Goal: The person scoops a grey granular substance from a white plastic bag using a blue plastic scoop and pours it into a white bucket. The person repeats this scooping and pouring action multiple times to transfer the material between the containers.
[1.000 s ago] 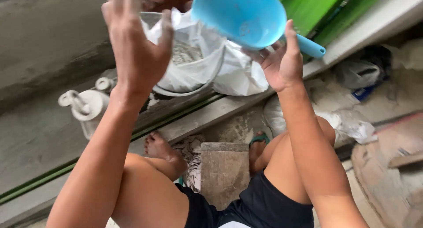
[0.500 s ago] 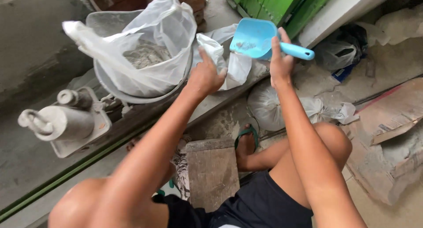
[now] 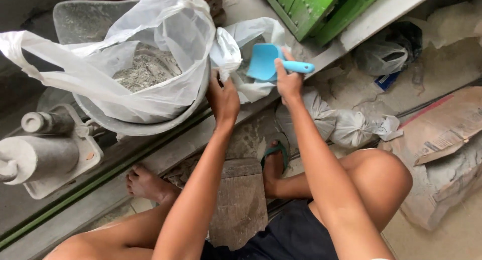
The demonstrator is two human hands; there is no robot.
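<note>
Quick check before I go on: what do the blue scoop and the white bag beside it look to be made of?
Small blue scoop: likely moulded plastic, uniform colour, smooth matte surface.
Thin white bag: likely plastic film, translucent and crumpled, with soft sheen.

Left hand [image 3: 224,97] was pinching the edge of a white plastic bag [image 3: 251,39], right hand [image 3: 288,79] had a blue scoop [image 3: 266,61] w/ its head dipped in the bag. Bigger bag of grey powder [image 3: 145,69] sat in a grey basin [image 3: 125,122] just beside it. Tied bags [image 3: 351,127] lay near the knee.
</note>
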